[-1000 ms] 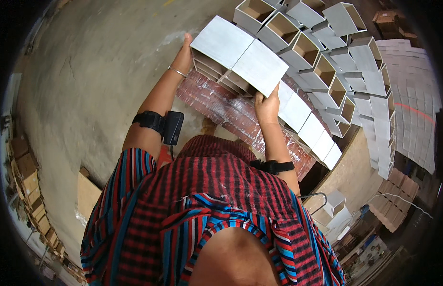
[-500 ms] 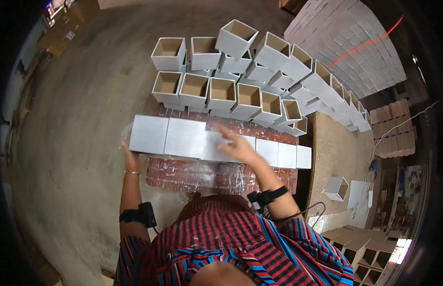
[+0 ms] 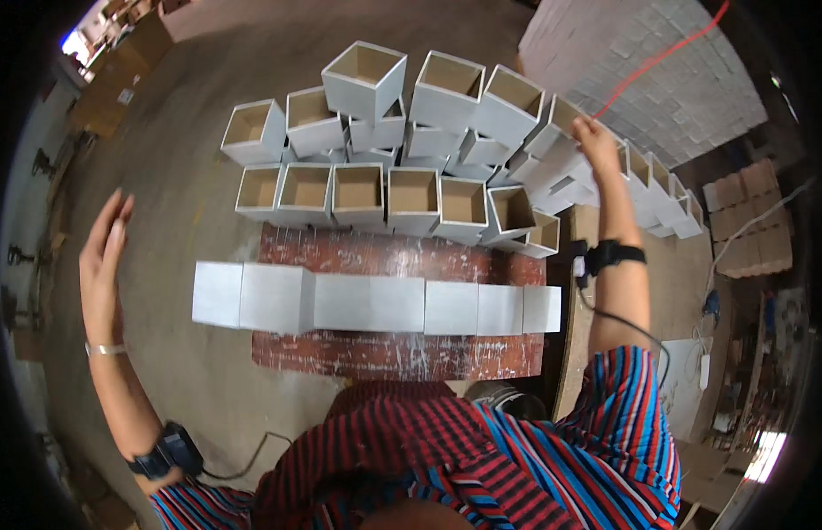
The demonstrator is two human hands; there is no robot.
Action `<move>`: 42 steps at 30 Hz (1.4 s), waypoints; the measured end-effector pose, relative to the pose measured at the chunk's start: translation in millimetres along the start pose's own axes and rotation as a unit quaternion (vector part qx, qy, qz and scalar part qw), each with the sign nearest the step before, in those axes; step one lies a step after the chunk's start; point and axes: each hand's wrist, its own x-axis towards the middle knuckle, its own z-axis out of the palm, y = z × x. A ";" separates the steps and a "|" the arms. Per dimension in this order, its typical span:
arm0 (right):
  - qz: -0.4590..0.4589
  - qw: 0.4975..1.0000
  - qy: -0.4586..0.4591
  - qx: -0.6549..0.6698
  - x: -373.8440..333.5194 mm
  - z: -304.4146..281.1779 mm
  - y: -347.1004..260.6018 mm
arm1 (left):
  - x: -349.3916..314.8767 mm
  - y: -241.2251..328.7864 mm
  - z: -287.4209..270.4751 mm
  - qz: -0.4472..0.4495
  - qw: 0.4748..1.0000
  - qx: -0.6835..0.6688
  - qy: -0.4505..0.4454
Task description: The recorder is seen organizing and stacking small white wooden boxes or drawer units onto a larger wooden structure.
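Observation:
My left hand (image 3: 103,261) is raised over the floor at the left, its fingers stretched out and nothing in them. My right hand (image 3: 597,146) is up at the far right, in front of the stacked boxes, with its fingers curled in; whether they touch a box or hold anything is hidden. Between my arms a row of white boxes (image 3: 369,303) lies side by side across a red-brown, paint-streaked board (image 3: 402,355). The left end of the row sticks out past the board. Behind it stand stacked white boxes (image 3: 362,88), with brown insides showing through their open tops.
A brown worktable (image 3: 570,353) stands to the right, partly behind my right arm. A bucket (image 3: 510,397) sits near my body. Further off are a large pale stack (image 3: 667,79) with a red cord (image 3: 645,75), brown panels (image 3: 751,221) and a carton (image 3: 124,75).
My left hand has let go of the row's left end and swung out left. My right hand has left the row's top and moved far right. The view has shifted.

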 end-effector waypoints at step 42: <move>0.030 0.977 -0.087 -0.190 54.7 -16.7 49.0 | 247.9 105.0 346.6 0.065 0.948 0.289 -0.116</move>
